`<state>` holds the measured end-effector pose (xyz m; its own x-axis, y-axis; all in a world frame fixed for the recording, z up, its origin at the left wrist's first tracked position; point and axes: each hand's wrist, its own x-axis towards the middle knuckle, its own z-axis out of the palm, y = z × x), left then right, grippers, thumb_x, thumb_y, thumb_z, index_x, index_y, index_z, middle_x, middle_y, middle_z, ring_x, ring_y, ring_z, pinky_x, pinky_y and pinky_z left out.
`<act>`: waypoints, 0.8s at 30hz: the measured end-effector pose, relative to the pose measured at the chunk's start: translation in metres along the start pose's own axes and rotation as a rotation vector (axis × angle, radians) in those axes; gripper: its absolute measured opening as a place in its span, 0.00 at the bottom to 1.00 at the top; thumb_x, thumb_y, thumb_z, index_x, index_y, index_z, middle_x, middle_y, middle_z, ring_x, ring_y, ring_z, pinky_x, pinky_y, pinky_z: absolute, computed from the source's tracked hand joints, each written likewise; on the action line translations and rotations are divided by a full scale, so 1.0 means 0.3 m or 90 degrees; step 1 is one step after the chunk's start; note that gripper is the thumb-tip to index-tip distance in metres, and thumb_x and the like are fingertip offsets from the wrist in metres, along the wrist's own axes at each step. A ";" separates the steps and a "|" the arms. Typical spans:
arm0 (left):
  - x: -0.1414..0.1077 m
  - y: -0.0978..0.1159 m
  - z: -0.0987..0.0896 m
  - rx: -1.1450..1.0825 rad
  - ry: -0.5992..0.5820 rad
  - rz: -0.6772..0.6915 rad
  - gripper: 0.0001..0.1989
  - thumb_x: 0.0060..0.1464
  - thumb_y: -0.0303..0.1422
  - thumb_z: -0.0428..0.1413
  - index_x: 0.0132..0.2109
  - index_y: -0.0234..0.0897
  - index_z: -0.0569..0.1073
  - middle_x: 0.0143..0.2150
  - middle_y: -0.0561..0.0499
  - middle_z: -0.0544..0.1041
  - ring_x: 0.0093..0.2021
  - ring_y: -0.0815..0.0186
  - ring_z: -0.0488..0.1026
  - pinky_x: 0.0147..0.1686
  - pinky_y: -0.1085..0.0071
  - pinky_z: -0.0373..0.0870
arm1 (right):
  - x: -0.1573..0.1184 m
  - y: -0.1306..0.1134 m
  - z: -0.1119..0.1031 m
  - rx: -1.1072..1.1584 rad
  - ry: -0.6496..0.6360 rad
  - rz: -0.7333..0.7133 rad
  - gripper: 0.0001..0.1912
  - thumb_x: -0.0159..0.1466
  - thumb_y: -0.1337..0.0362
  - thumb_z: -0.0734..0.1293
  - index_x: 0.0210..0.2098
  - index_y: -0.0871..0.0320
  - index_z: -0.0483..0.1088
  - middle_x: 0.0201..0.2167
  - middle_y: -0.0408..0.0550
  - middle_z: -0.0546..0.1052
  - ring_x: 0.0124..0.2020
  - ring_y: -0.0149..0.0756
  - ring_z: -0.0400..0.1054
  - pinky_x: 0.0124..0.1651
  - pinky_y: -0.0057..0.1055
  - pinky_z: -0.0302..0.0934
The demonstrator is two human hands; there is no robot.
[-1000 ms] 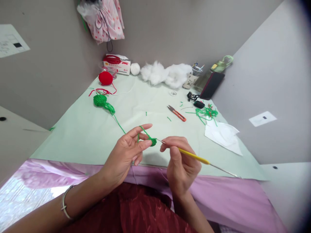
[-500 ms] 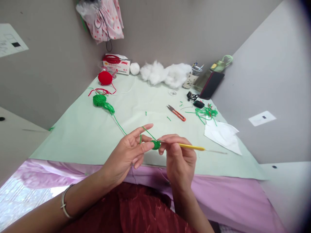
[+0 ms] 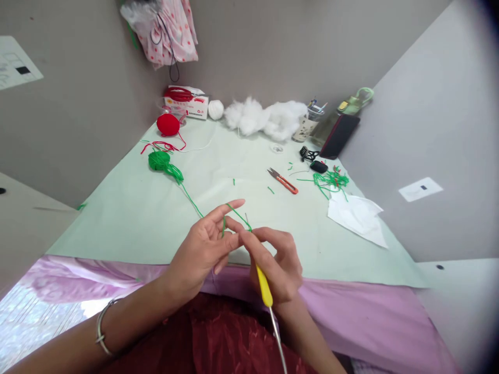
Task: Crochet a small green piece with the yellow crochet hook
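My left hand (image 3: 208, 241) is closed in a pinch on a small green crochet piece, which the fingertips of both hands now mostly hide. Over its raised index finger runs green yarn (image 3: 238, 213), leading back to the green ball of yarn (image 3: 159, 161). My right hand (image 3: 276, 262) grips a crochet hook (image 3: 264, 285) by its yellow handle. The hook's thin tip pokes up beside the yarn, and its other metal end points down toward my lap. The fingertips of both hands meet at the work, just above the table's front edge.
Orange-handled thread snips (image 3: 284, 181) lie mid-table. A red yarn ball (image 3: 168, 124), white yarn ball (image 3: 215, 109) and fluffy stuffing (image 3: 267, 118) line the back. On the right are green yarn scraps (image 3: 331, 179), white sheets (image 3: 356, 215) and a phone (image 3: 340, 136).
My right hand has turned, swinging the hook from lying sideways to pointing toward my lap. Its fingers have come in over the green piece and touch my left fingertips.
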<state>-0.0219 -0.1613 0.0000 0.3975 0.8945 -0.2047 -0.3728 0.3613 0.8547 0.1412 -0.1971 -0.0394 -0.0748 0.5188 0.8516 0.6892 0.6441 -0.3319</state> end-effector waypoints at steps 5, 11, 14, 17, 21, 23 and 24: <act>0.009 0.034 -0.002 -0.113 -0.029 -0.088 0.25 0.58 0.30 0.70 0.61 0.31 0.76 0.22 0.66 0.61 0.18 0.82 0.43 0.15 0.84 0.49 | 0.037 0.010 0.006 0.298 0.062 0.243 0.13 0.74 0.69 0.64 0.47 0.50 0.80 0.34 0.45 0.79 0.34 0.35 0.74 0.37 0.35 0.72; 0.006 0.012 0.010 -0.050 -0.014 -0.024 0.22 0.53 0.32 0.73 0.55 0.38 0.81 0.36 0.57 0.74 0.18 0.84 0.55 0.15 0.83 0.54 | 0.070 -0.007 0.023 0.356 0.037 0.283 0.10 0.73 0.68 0.66 0.43 0.51 0.81 0.37 0.47 0.81 0.40 0.37 0.76 0.38 0.35 0.73; 0.006 -0.001 0.014 -0.032 0.018 0.014 0.24 0.52 0.33 0.73 0.56 0.41 0.81 0.36 0.58 0.75 0.19 0.82 0.58 0.16 0.82 0.58 | 0.043 -0.021 0.030 0.204 0.034 0.206 0.14 0.72 0.72 0.67 0.49 0.49 0.80 0.40 0.48 0.82 0.40 0.38 0.77 0.39 0.36 0.74; 0.011 0.003 0.010 -0.064 -0.001 -0.033 0.22 0.54 0.33 0.72 0.56 0.38 0.81 0.28 0.60 0.71 0.17 0.81 0.52 0.15 0.82 0.56 | 0.027 -0.017 0.025 0.097 0.043 0.127 0.17 0.69 0.73 0.69 0.50 0.46 0.81 0.42 0.48 0.81 0.40 0.37 0.77 0.39 0.36 0.73; 0.018 0.018 -0.003 -0.129 -0.016 -0.081 0.17 0.56 0.30 0.70 0.52 0.34 0.84 0.24 0.63 0.61 0.19 0.81 0.44 0.16 0.85 0.52 | 0.047 0.004 0.008 0.268 0.085 0.270 0.12 0.73 0.69 0.66 0.45 0.49 0.81 0.33 0.45 0.79 0.35 0.36 0.73 0.37 0.36 0.69; 0.019 0.018 -0.005 -0.123 -0.010 -0.060 0.15 0.56 0.29 0.70 0.52 0.36 0.84 0.26 0.62 0.64 0.19 0.81 0.46 0.17 0.85 0.54 | 0.059 0.006 0.007 0.393 0.102 0.347 0.11 0.74 0.67 0.65 0.42 0.50 0.81 0.31 0.43 0.77 0.31 0.34 0.71 0.36 0.36 0.67; 0.019 0.015 -0.004 -0.109 -0.013 -0.048 0.15 0.56 0.29 0.70 0.51 0.37 0.84 0.27 0.61 0.67 0.19 0.82 0.48 0.17 0.85 0.56 | 0.062 0.005 0.010 0.430 0.095 0.361 0.11 0.73 0.66 0.66 0.41 0.50 0.81 0.32 0.43 0.78 0.32 0.34 0.71 0.37 0.35 0.67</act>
<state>-0.0224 -0.1545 0.0020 0.4455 0.8585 -0.2539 -0.4784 0.4680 0.7431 0.1386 -0.1850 -0.0253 0.2760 0.8116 0.5150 0.0193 0.5310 -0.8472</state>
